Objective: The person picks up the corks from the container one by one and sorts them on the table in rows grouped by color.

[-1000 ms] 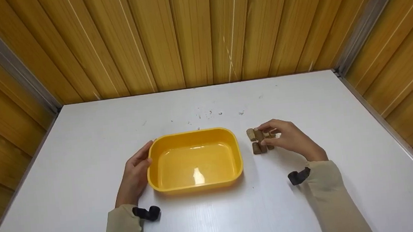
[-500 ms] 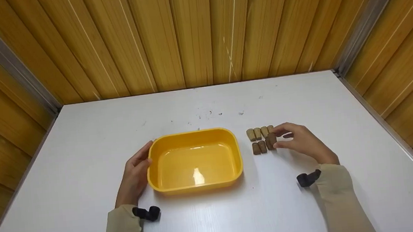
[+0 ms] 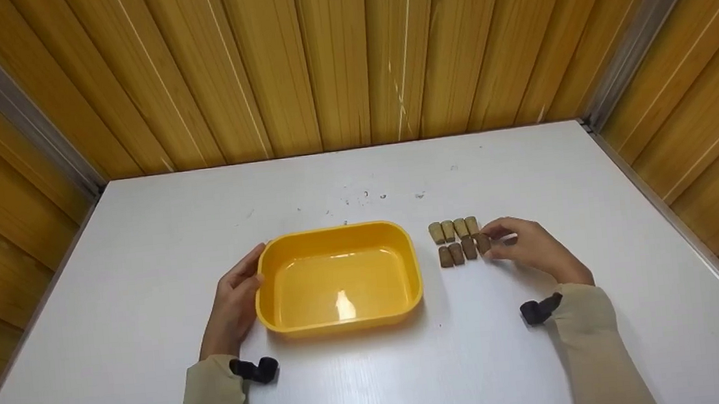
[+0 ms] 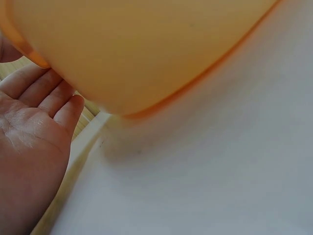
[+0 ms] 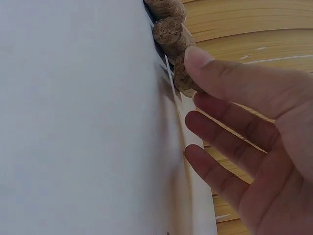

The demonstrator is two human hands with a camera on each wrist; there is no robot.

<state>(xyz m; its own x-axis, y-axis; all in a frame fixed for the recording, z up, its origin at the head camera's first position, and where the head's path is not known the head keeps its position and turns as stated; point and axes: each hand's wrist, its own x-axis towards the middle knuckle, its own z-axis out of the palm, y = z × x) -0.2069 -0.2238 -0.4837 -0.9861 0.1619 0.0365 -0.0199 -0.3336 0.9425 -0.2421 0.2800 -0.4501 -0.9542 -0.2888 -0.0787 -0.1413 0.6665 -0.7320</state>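
At the left side of the yellow tub [image 3: 344, 324], my left hand [image 3: 235, 301] rests, fingers fairly straight along the outer wall and thumb at the rim. The left wrist view has this hand [image 4: 34, 132] with its fingertips under the tub's rim. To the tub's right, my right hand [image 3: 529, 246] pinches a dark brown cork [image 3: 483, 244] between thumb and fingers at the right end of a row. Other dark corks [image 3: 456, 254] lie left of it, below a row of lighter corks [image 3: 448, 231]. Close up, the right thumb [image 5: 215, 68] presses the cork's side.
The white table [image 3: 363, 390] bears a few dark marks beyond the tub. Wood-patterned panels [image 3: 334, 61] stand along its back and sides. A black wrist camera [image 3: 541, 310] sits on the right sleeve, another [image 3: 255, 370] on the left.
My right hand has moved right and set down a dark cork in the lower row, then another at its right end, uncovering the light row. The left hand and tub have not moved.
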